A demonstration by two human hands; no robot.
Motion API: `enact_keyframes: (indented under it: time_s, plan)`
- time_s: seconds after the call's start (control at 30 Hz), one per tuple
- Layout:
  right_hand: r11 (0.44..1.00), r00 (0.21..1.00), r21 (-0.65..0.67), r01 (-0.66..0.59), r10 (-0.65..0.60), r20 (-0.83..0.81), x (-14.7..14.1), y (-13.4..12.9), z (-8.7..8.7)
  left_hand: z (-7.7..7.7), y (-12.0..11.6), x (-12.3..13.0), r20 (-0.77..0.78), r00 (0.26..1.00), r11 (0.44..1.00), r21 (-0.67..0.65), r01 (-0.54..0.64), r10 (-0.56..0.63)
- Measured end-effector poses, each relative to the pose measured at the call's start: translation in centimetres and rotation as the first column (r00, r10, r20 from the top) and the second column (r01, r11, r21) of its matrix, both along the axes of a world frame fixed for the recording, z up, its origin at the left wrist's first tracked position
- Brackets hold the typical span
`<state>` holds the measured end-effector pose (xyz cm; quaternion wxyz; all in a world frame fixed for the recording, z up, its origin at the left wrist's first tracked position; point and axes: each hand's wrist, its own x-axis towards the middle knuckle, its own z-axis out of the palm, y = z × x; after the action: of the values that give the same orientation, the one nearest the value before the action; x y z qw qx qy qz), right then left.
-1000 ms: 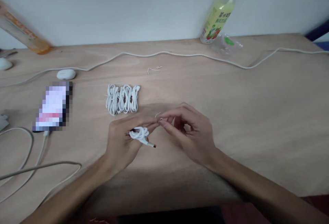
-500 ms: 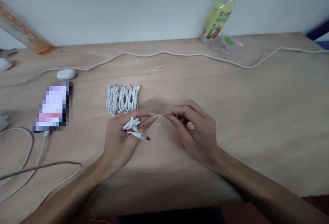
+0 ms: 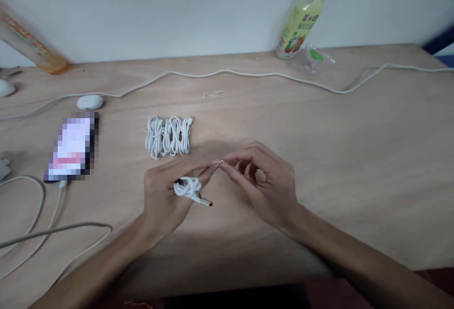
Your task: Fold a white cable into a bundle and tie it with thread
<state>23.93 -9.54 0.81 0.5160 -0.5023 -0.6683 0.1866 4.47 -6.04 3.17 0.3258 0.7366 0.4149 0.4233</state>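
Note:
A coiled white USB cable (image 3: pixel 187 187) sits in the palm of my left hand (image 3: pixel 166 195), its metal plug with an orange tip poking out to the right. The left thumb and forefinger are pinched together at a thin white tie string (image 3: pixel 221 162). From the other side, my right hand (image 3: pixel 266 184) pinches that same string, so the fingertips of both hands meet there. Beyond my left hand, several bundled white cables (image 3: pixel 168 137) lie side by side on the wooden table (image 3: pixel 336 148).
A phone (image 3: pixel 71 146) with a cable plugged in and a white earbud case (image 3: pixel 90 102) lie at left. Loose string pieces (image 3: pixel 212 95) rest farther back. A long white cable (image 3: pixel 255 73) crosses the table before a yellow-green bottle (image 3: pixel 301 21), a clear plastic wrapper (image 3: pixel 315 58) and an orange-labelled bottle (image 3: pixel 31 42).
My right fingertips have moved left to meet the left ones at the string. The coiled cable in my left hand has turned, showing more loops, with its plug lower.

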Motion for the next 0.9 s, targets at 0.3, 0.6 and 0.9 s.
enact_keyframes:
  time_s: [0.3, 0.6, 0.9]
  plan:
    - [0.999, 1.000, 0.051, -0.011, 0.010, 0.013, -0.08, 0.04, 0.10, -0.05, -0.36, -0.07, -0.041, 0.998, 0.999, -0.014, -0.045, 0.045]
    - [0.995, 0.995, 0.100, -0.025, 0.015, 0.099, 0.00, -0.09, 0.08, -0.14, -0.40, 0.28, -0.017, 0.999, 0.999, 0.023, -0.049, 0.049]
    - [0.997, 0.998, 0.061, -0.037, 0.033, 0.053, -0.02, 0.12, 0.03, -0.13, -0.07, 0.42, 0.051, 0.996, 0.963, -0.265, -0.053, 0.069]
